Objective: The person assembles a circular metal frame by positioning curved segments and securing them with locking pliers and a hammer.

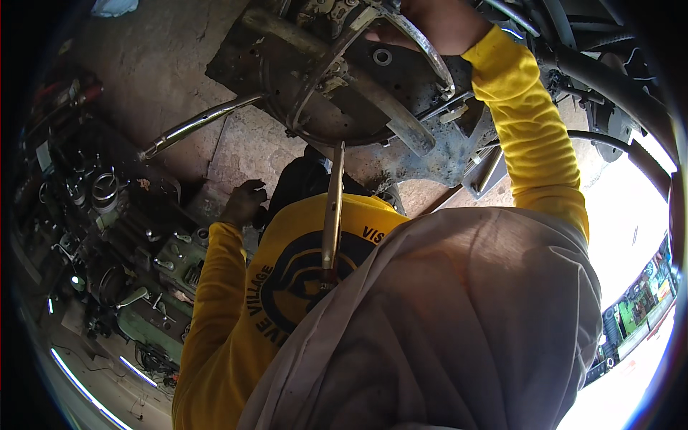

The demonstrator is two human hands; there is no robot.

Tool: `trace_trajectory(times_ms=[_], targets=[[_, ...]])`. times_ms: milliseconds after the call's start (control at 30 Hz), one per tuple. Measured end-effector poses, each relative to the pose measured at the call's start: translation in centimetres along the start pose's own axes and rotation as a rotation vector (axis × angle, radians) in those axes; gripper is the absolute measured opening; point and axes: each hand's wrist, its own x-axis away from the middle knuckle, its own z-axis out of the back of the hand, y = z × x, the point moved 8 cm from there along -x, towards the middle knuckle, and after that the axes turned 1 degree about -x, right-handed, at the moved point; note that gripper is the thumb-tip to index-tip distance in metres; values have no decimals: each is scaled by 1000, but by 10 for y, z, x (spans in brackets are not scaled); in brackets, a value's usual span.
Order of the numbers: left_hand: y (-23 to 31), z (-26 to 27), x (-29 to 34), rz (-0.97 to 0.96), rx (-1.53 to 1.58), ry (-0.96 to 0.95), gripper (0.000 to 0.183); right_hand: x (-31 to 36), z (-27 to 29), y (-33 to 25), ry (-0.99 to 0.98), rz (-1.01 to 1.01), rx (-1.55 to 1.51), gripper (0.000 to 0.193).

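Metal bars [433,56] partly hide the right fingers [393,33], grip unclear; left fingers [251,188] curl loosely near green machinery [147,326].

Sweatshirt [294,217]: super loud yellow
Chest print [281,294]: big black circle, yellow shapes inside, dark lettering around it
Loose cloth [459,322], bottom centre: plain greyish beige
Metal plate [228,61], top centre: grimy dark grey-brown
Floor [136,64], upper left: dusty tan, kinda blotchy
Machine [147,321], lower left: faded dull green

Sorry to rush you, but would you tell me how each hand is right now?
Left hand: loosely open, nothing visible in it.
Right hand: partly behind a curved bar; grip cannot be told.
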Motion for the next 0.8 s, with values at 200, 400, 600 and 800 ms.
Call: trace_trajectory(times_ms=[200, 400, 600, 800], targets=[[14, -5, 3, 196, 46, -161, 51, 14, -25, -3, -85, 59, 6, 21], [18, -8, 5, -583, -614, 13, 42, -13, -32, -17, -166, -54, -237, 23], [4, -3, -5, 40, -7, -84, 39, -22, -36, -20, -194, -88, -300, 25], [12, -8, 4, -212, -149, -51, 49, -15, -5, -13, -70, -93, -218, 28]])
